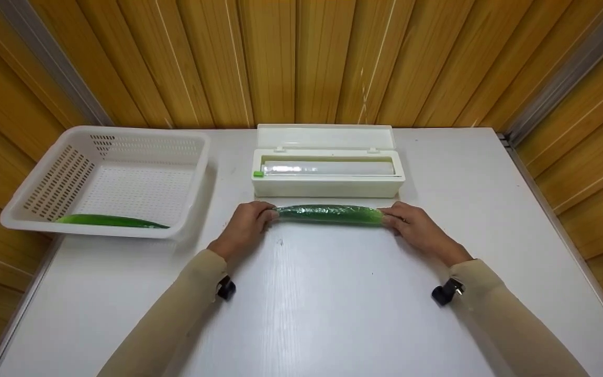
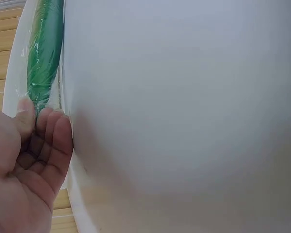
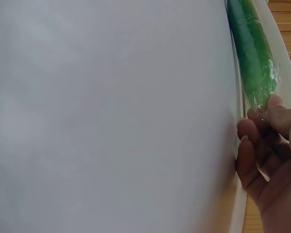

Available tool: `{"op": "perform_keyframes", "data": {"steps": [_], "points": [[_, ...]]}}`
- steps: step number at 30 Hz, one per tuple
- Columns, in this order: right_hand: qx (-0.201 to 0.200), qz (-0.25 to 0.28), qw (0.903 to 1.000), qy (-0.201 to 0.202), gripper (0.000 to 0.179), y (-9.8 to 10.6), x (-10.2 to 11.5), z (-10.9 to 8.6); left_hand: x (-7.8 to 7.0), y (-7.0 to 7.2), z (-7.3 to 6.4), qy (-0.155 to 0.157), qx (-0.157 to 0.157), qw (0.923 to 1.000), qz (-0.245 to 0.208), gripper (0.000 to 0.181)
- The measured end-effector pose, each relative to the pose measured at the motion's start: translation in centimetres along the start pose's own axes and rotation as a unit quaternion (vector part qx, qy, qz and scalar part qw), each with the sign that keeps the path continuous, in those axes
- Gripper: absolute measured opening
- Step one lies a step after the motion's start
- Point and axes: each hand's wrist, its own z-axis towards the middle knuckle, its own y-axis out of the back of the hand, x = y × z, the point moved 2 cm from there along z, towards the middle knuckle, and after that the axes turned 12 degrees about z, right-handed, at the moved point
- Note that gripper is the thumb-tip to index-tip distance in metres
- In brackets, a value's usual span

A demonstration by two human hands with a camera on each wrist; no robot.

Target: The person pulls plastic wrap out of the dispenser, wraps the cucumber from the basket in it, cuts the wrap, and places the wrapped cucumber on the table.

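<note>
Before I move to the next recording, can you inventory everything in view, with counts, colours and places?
Wrapped cucumber: 1, green under clear film, between the hands
Loose cucumber: 1, green, in the basket
Basket: 1, white, table's left side
Dispenser box: 1, white, lid open, table's far edge
Film roll: 1, whitish, inside the box
Tab: 1, green, box's left end
Table: 1, white, under everything
Wall panels: many, wood-coloured, around the table
Corner posts: 2, grey, left and right
Wrist devices: 2, black, one per wrist
Sleeves: 2, beige, on both arms
Left hand: 1, bare, pinching the wrapped cucumber's left end
Right hand: 1, bare, pinching its right end
</note>
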Motion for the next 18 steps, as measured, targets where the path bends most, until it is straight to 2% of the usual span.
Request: {"op": "perform_keyframes", "data": {"steps": [7,12,15,18], "points": [[-0.002,-0.026,0.9995,-0.017,0.039,-0.25,0.38,-0.15,-0.25,-0.26,-0.14,0.059,0.010,0.9948,-0.082,0.023],[-0.017,-0.028,0.9994,-0.008,0.022,-0.27,0.39,-0.12,-0.30,-0.17,-0.32,0.058,0.005,0.9964,-0.062,0.031],[-0.016,-0.018,0.9997,-0.007,0.014,-0.21,0.36,-0.16,-0.12,-0.09,-0.36,0.048,-0.002,0.9979,-0.044,0.024],[-0.013,-0.007,0.9998,-0.010,0.013,-0.17,0.35,-0.17,0.05,-0.04,-0.34,0.039,-0.009,0.9988,-0.029,0.021]]}}
